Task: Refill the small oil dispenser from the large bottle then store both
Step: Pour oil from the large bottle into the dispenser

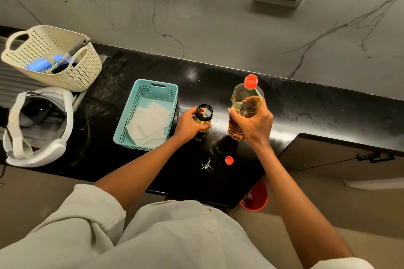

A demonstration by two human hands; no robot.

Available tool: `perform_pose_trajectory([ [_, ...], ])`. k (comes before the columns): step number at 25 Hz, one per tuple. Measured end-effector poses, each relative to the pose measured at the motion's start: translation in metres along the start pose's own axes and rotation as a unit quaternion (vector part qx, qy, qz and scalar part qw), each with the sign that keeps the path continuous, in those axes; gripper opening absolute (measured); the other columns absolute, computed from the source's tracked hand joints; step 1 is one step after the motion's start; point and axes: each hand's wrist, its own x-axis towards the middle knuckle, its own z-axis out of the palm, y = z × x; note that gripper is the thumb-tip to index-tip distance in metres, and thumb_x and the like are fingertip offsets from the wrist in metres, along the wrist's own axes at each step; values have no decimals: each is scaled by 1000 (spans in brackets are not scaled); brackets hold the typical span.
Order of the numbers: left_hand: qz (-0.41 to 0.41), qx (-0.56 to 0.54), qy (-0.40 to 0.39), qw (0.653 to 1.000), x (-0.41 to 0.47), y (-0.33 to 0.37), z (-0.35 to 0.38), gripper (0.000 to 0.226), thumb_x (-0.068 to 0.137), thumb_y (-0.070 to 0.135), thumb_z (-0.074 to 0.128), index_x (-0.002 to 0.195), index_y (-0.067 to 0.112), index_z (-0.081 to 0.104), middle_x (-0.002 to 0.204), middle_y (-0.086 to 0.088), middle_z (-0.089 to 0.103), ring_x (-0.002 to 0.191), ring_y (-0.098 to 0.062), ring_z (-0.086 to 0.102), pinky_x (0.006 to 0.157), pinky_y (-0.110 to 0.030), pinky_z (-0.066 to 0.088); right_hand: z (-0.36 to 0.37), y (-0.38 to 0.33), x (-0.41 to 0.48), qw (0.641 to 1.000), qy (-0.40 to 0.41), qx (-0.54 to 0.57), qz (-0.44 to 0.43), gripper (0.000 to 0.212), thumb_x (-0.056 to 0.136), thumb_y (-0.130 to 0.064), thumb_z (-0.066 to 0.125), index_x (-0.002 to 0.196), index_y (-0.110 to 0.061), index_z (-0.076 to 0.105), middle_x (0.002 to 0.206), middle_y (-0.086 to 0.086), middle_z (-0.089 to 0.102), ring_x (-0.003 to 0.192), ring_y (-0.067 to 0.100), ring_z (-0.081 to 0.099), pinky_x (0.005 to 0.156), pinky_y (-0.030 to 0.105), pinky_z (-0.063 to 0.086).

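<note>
Dim, countertop point(284, 102) glare, edges warped

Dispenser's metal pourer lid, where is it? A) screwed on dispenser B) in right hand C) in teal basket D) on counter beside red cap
D: the metal pourer lid lies on the counter beside the loose red cap; the oil dispenser has an open mouth.

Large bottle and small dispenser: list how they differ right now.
The large bottle is far taller and wider than the small dispenser. The large bottle has a red top; the small dispenser has a dark, open mouth. The right hand grips the large bottle; the left hand grips the small dispenser. Both stand upright and hold yellow oil.
</note>
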Motion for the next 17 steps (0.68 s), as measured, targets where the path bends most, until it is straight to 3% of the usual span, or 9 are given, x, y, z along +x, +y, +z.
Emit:
perform_pose_trajectory([
  [5,33,-27,-1,999,4,25,-13,55,76,23,99,123,29,70,108,11,76,99,6,68,82,-7,53,-32,-16,18,991,-52,-100,-73,59,76,-49,90,116,-16,62,107,2,75,90,17,70,79,32,61],
  [8,64,-33,12,997,9,37,-20,62,74,27,101,129,23,73,114,9,79,108,-7,73,95,-19,59,-49,-28,32,977,-92,-170,-91,60,76,-50,89,117,-17,61,107,3,74,89,19,68,79,39,62],
  [12,83,-37,19,996,16,53,-29,70,66,43,102,129,27,74,113,11,81,110,-11,76,102,-38,63,-58,-46,44,956,-120,-246,-106,62,73,-52,89,119,-21,61,106,4,75,89,26,70,79,43,61],
  [17,90,-35,36,995,19,57,-26,76,59,53,100,126,28,75,111,12,82,108,-10,77,101,-45,63,-51,-54,44,923,-163,-329,-117,57,74,-49,87,115,-21,60,103,3,73,85,25,67,75,41,60],
])
